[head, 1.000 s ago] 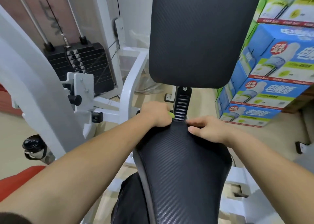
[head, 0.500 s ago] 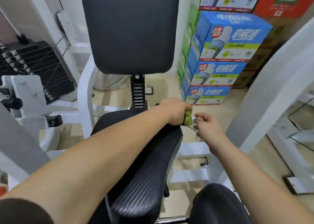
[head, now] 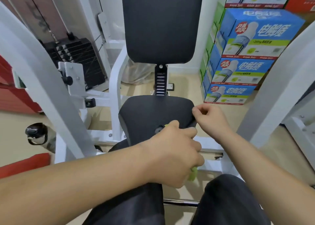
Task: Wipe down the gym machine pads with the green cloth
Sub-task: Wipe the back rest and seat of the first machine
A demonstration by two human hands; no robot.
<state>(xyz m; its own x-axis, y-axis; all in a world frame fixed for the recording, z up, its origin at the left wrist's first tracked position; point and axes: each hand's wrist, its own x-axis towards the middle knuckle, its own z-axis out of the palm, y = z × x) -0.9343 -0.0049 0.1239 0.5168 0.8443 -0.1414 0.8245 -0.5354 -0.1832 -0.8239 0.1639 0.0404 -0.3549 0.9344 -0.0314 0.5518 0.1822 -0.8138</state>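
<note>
**Cloth bunched in the left hand at the seat pad's front**

The left hand (head: 173, 154) is curled round the green cloth (head: 192, 174) over the front right part of the black seat pad (head: 150, 112). Only scraps of cloth show, one below the fingers and one above the knuckles. The right hand (head: 210, 120) is at the seat pad's right edge, thumb and curled fingers pinching its rim. The back pad (head: 160, 23) stands upright behind the seat pad, joined to it by a ribbed black post (head: 160, 83). A weight stack (head: 76, 61) sits behind and left of the seat pad. Stacked blue boxes (head: 252, 37) stand to its right. A black-capped bottle (head: 36, 133) lies on the floor far to its left.
</note>
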